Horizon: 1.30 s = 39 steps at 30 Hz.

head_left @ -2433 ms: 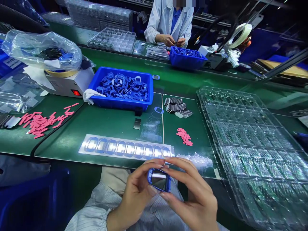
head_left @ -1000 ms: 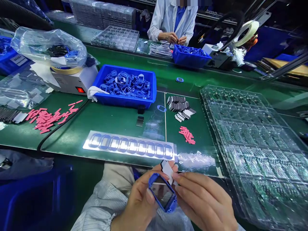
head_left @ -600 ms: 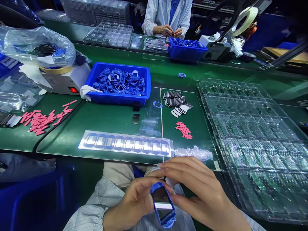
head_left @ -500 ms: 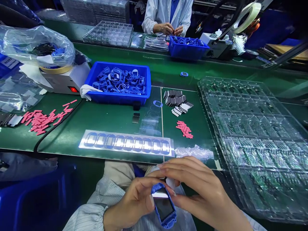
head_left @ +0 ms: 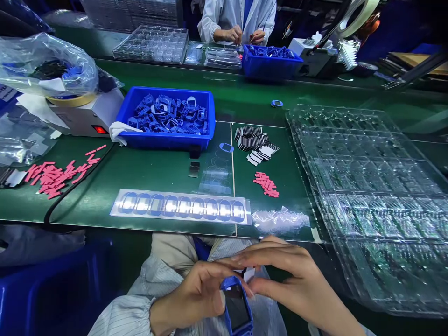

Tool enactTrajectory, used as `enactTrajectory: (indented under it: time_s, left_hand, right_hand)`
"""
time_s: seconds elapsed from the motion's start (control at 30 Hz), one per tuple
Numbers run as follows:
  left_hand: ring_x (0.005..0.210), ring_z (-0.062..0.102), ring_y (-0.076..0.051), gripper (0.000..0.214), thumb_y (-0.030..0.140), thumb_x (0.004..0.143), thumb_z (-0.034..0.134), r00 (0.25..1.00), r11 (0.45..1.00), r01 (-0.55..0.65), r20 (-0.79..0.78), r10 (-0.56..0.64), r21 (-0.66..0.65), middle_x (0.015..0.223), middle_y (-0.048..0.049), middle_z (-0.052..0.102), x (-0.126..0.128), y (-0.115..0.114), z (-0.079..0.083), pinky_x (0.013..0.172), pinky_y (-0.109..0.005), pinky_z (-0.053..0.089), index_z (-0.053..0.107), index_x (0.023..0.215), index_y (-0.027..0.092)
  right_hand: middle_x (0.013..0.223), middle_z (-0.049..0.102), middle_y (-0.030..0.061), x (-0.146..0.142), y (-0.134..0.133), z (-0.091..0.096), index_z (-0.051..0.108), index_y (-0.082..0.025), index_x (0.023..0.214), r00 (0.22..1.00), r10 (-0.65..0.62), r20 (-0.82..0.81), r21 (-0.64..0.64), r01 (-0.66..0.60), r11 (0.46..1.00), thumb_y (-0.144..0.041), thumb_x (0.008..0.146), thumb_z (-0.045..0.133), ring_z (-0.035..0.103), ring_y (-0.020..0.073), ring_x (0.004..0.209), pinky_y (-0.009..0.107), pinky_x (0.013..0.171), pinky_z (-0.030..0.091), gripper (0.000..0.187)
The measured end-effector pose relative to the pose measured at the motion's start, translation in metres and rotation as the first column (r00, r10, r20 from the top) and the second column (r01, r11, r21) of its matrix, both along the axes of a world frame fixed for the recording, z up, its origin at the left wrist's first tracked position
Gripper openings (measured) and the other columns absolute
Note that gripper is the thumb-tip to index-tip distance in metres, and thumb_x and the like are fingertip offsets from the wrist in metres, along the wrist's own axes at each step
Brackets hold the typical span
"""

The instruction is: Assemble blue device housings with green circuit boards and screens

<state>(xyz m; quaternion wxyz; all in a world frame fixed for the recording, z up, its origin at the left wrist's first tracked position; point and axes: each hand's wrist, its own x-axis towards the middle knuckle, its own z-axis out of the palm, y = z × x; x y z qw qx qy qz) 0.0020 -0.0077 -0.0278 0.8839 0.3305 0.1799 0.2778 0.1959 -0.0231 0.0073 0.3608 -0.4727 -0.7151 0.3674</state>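
Note:
Over my lap, below the table's near edge, my left hand (head_left: pixel 196 296) grips a small blue frame (head_left: pixel 237 308) with a dark glossy window, thumb on its left side. My right hand (head_left: pixel 283 275) curls over the frame's top end, fingertips pressed against it and a small white piece (head_left: pixel 249 274) beside it. On the green table lies a shiny strip of blue-outlined stickers (head_left: pixel 178 206). Behind it stands a blue bin (head_left: pixel 166 135) full of blue frames.
Stacked clear blister trays (head_left: pixel 367 186) fill the right side. Pink strips (head_left: pixel 266 183), black-and-white plates (head_left: pixel 255 142) and crumpled clear film (head_left: pixel 280 219) lie mid-table. More pink strips (head_left: pixel 56 172) and a white machine (head_left: pixel 87 114) sit left. A person (head_left: pixel 238 18) in a white coat works across the belt.
The white piece that my right hand held above the frame has gone down onto it. Both hands sank lower with the frame. The small blue part on the far belt drifted right.

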Motion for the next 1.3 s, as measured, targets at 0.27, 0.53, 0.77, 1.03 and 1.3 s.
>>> enactTrajectory:
  time_s: [0.27, 0.53, 0.77, 1.03, 1.3]
  left_hand:
    - [0.113, 0.057, -0.024, 0.036, 0.054, 0.069, 0.07, 0.995, 0.981, -0.101, -0.018, 0.099, -0.167, 0.128, -0.0086, 0.059, 0.005, 0.002, 0.004, 0.089, -0.028, 0.045, 0.077, 0.087, 0.023]
    - [0.118, 0.057, -0.029, 0.032, 0.048, 0.073, 0.07, 0.992, 0.947, -0.129, -0.034, 0.125, -0.295, 0.132, -0.0088, 0.059, -0.011, 0.003, -0.01, 0.099, -0.037, 0.042, 0.076, 0.093, 0.023]
    - [0.119, 0.055, -0.031, 0.034, 0.048, 0.075, 0.068, 0.986, 0.955, -0.146, 0.045, 0.163, -0.259, 0.124, -0.0106, 0.064, -0.019, 0.006, -0.007, 0.102, -0.041, 0.038, 0.076, 0.09, 0.019]
    - [0.136, 0.032, -0.033, 0.032, 0.048, 0.072, 0.068, 0.969, 0.972, -0.229, 0.087, 0.233, -0.059, 0.11, -0.0111, 0.07, -0.054, 0.01, 0.001, 0.109, -0.049, 0.022, 0.076, 0.084, 0.02]
    - [0.121, 0.051, -0.037, 0.034, 0.057, 0.056, 0.075, 0.703, 0.702, -0.71, -0.103, 0.704, -0.05, 0.107, -0.0088, 0.072, -0.18, -0.024, 0.0, 0.106, -0.051, 0.03, 0.068, 0.058, 0.023]
  right_hand:
    - [0.093, 0.073, 0.0072, -0.022, -0.021, -0.004, 0.066, -0.017, 0.078, 0.913, -0.351, 0.211, 0.495, 0.209, 0.843, -0.008, 0.078, 0.062, 0.065, 0.0192, 0.095, 0.031, 0.079, 0.054, 0.01]
    - [0.084, 0.075, 0.0046, 0.028, -0.017, -0.057, 0.064, -0.017, 0.08, 0.692, -0.687, 0.22, 0.669, 0.406, 0.623, -0.003, 0.073, 0.069, 0.071, 0.0211, 0.083, 0.032, 0.075, 0.055, 0.017]
    - [0.093, 0.075, 0.0061, 0.013, -0.03, -0.062, 0.068, -0.018, 0.092, 0.829, -0.503, 0.244, 0.465, 0.355, 0.811, -0.011, 0.081, 0.062, 0.07, 0.0245, 0.094, 0.037, 0.085, 0.054, 0.015]
    - [0.062, 0.065, 0.0017, -0.101, -0.009, -0.04, 0.066, -0.017, 0.08, 0.509, -0.53, -0.678, -0.72, -0.317, 0.618, -0.06, 0.071, 0.068, 0.062, 0.0102, 0.049, 0.017, 0.045, 0.05, 0.044]
    - [0.073, 0.064, -0.0003, -0.204, 0.025, -0.06, 0.066, -0.018, 0.098, 0.315, -0.447, -0.837, -0.509, -0.746, 0.428, -0.047, 0.057, 0.084, 0.061, 0.0077, 0.062, 0.015, 0.055, 0.05, 0.053]
